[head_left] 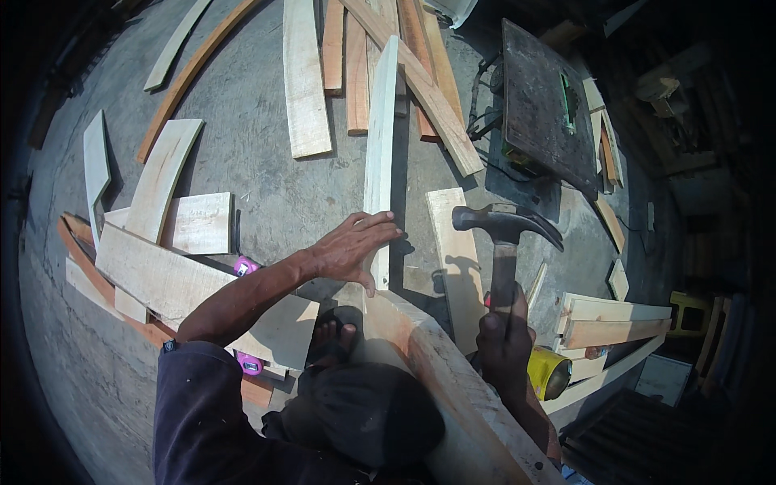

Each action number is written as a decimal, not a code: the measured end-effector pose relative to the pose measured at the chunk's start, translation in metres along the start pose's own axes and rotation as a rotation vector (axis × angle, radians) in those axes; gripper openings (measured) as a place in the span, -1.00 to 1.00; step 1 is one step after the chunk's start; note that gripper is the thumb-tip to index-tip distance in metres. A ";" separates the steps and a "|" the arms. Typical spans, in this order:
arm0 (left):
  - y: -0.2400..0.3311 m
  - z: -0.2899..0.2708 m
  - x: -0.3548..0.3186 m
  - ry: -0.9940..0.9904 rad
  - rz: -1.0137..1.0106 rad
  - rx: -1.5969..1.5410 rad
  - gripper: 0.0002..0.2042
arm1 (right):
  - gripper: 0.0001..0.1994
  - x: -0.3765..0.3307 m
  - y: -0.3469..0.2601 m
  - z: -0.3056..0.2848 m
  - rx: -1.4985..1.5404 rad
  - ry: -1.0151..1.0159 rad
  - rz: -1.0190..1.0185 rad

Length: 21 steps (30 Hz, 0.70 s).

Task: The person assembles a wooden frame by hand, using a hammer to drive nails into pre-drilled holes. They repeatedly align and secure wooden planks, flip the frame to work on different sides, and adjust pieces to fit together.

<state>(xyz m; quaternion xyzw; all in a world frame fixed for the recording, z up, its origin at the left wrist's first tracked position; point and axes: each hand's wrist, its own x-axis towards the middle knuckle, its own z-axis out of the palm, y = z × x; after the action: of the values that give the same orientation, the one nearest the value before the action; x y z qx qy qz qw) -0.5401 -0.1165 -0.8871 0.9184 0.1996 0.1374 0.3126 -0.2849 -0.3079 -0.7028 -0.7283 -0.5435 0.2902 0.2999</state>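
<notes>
A long pale wooden board (380, 153) stretches away from me, its narrow face upward. My left hand (356, 242) is closed over it close to its near end, fingers across the top and thumb at the end. That end meets a thick wooden plank (477, 396) running toward the lower right. In my right hand (505, 339) is a claw hammer (505, 234), gripped by the handle and raised to the right of the board. The hammer's head is level with the left hand and apart from the wood; its shadow falls on a short board (461, 267).
Loose boards (307, 89) lie at the far side, with more boards (170, 263) stacked at left. Two pink tape measures (245, 265) rest among those. A dark metal saw table (550, 105) stands at far right. Near my right forearm lies a yellow-and-black cylindrical object (548, 373).
</notes>
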 end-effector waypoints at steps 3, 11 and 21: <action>-0.004 -0.005 0.005 0.053 0.045 -0.042 0.29 | -0.47 -0.003 0.018 0.015 -0.294 -0.265 -0.077; 0.011 -0.027 -0.006 0.039 0.038 -0.037 0.28 | -0.48 -0.022 0.044 0.032 -0.375 -0.202 -0.229; 0.000 0.020 -0.012 -0.011 -0.017 -0.067 0.29 | -0.66 -0.043 0.118 0.061 0.028 -0.362 -0.089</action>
<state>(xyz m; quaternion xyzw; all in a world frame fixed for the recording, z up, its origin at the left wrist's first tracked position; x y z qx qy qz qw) -0.5435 -0.1328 -0.9040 0.9064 0.2012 0.1364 0.3455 -0.2678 -0.3687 -0.8276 -0.6351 -0.6163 0.4104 0.2198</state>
